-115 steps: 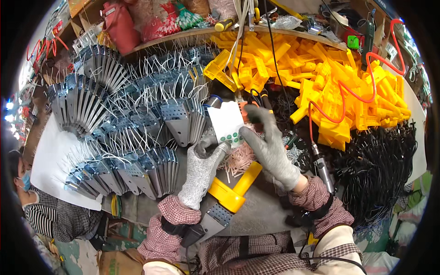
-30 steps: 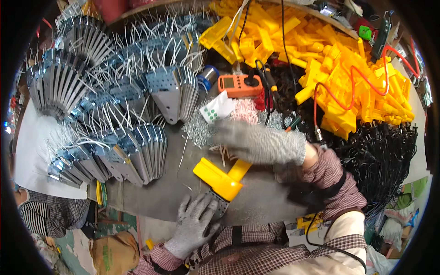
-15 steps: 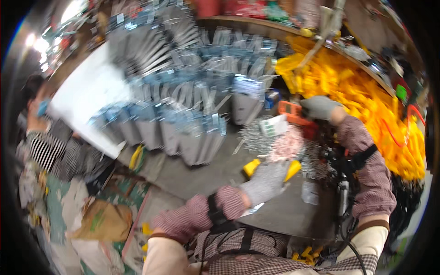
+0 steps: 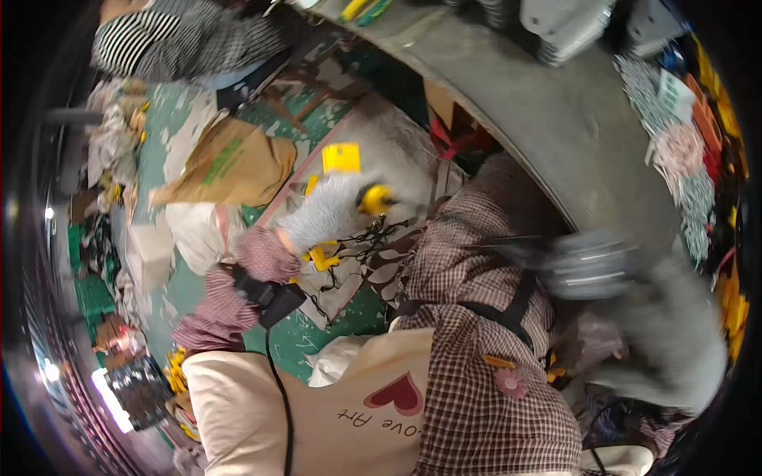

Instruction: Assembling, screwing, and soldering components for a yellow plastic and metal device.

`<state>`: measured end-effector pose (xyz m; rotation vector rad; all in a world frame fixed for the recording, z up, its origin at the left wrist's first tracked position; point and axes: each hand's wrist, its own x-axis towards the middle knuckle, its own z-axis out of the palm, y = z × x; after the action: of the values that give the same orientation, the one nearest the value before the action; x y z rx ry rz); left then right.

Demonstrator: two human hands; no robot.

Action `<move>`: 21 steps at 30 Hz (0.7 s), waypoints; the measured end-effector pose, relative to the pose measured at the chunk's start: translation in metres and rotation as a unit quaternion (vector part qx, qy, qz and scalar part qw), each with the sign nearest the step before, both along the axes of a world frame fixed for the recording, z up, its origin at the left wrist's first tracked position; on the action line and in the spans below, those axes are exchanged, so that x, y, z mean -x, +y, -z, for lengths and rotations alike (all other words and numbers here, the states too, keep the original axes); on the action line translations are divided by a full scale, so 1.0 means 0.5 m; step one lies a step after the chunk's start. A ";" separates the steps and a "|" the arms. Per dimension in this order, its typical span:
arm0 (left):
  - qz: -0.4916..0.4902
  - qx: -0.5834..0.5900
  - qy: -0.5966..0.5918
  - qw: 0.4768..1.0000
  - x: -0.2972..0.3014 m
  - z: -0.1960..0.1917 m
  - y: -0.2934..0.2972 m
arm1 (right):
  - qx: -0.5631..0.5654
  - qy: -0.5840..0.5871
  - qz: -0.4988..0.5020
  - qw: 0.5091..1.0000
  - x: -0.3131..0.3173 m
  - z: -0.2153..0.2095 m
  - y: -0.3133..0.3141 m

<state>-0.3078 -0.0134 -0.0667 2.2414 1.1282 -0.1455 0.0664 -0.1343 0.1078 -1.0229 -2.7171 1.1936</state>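
My left hand (image 4: 325,210), in a grey knit glove, is over the pile at my left. Its fingers are closed around a yellow plastic piece (image 4: 377,198), whose rounded end with a dark ring shows at the fingertips. A flat yellow block (image 4: 341,157) shows just above the hand; I cannot tell whether it belongs to the same piece. Small yellow parts (image 4: 321,258) and black cords lie below. Smeared by motion, my grey-gloved right hand (image 4: 675,333) is by the table's near edge. A streaked grey-silver shape (image 4: 587,266) is at its front; its kind and grip are unclear.
The grey table (image 4: 508,71) curves across the upper right, with grey housings (image 4: 563,28), metal screws (image 4: 694,214) and pink pieces (image 4: 676,147) on it. A brown sack (image 4: 238,163) and white bags (image 4: 206,234) lie on the green floor. Another person (image 4: 182,40) sits at upper left.
My view has swung down and left. My left hand has moved from above the table to the floor pile, with yellow in it. My right hand has left the orange box and come nearer.
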 end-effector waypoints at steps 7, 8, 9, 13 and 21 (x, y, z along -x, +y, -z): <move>-0.063 -0.142 0.366 0.917 0.517 0.542 -0.384 | -0.004 -0.070 0.258 0.963 0.022 0.094 0.028; -0.076 -0.181 0.404 0.893 0.522 0.573 -0.417 | 0.004 -0.030 0.257 0.966 0.002 0.099 0.016; -0.072 -0.158 0.396 0.902 0.480 0.574 -0.398 | 0.003 -0.002 0.258 0.966 -0.008 0.113 0.004; -0.115 -0.197 0.237 0.944 0.214 0.359 -0.089 | 0.008 0.047 0.280 0.959 -0.024 0.156 0.000; 0.080 -0.568 -0.233 0.785 -0.389 -0.323 0.267 | -0.016 0.090 0.289 0.953 -0.051 0.144 -0.004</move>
<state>-0.1133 0.1200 0.0947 3.0808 0.7858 1.2913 0.0919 -0.1363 0.0358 -1.4759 -2.0651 1.0598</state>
